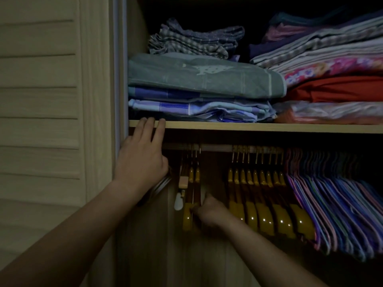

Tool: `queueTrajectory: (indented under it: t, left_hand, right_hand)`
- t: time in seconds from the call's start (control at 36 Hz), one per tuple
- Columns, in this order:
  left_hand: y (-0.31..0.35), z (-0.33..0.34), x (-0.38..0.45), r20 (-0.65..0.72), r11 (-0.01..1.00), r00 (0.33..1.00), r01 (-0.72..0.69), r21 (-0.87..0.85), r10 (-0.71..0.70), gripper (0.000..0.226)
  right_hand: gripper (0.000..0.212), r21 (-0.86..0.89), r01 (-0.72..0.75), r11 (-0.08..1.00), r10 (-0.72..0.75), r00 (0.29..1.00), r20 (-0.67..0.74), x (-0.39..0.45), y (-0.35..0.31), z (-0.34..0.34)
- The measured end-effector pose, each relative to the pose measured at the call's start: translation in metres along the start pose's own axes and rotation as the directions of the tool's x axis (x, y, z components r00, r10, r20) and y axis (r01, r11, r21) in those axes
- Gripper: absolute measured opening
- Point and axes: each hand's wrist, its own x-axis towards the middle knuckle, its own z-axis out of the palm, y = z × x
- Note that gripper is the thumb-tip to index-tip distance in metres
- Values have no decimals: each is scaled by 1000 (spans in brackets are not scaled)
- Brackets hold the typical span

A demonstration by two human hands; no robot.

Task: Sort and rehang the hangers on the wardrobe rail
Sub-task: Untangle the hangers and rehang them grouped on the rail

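The wardrobe door (41, 100), louvred and pale, stands at the left. The shelf (269, 127) carries folded linens (196, 79) in two stacks, left and right. Below the shelf runs the rail (217, 147).

On the rail, thin coloured hangers (335, 204) are packed at the right. Just left of them hangs a row of yellow-brown wooden hangers (267, 204). A gap separates that row from a small group of wooden hangers (191, 183) near the left end.

The left hand (143, 160) is released: straight fingers rest on the front edge of the shelf, with the palm in front of the rail's left end. The right hand (209, 214) is clenched round the lower end of one hanger in the small left group. A white object (178, 201), unidentifiable in the dim light, hangs beside that group.
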Motion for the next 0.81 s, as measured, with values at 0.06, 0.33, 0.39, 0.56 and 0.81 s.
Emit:
queueTrajectory:
  t: [0.06, 0.33, 0.39, 0.56, 0.81]
  left_hand:
    - [1, -1, -1, -2, 1000, 1000, -1, 0, 1, 82]
    - [1, 0, -1, -3, 1000, 1000, 1, 7, -1, 83]
    - [1, 1, -1, -9, 1000, 1000, 8, 1, -8, 83]
    - [1, 2, 0, -15, 1000, 1000, 8, -17, -9, 83]
    - [0, 6, 0, -21, 1000, 1000, 3, -11, -3, 83]
  right_hand:
    - [45, 91, -41, 995, 38, 999, 38, 4, 4, 7]
    - [61, 220, 20, 975, -5, 998, -69, 17, 18, 20]
    - [63, 112, 93, 989, -71, 979, -192, 13, 20, 20]
    - [48, -374, 167, 912, -346, 804, -484, -7, 15, 4]
    - [29, -421, 200, 885, -431, 691, -580, 10, -24, -54]
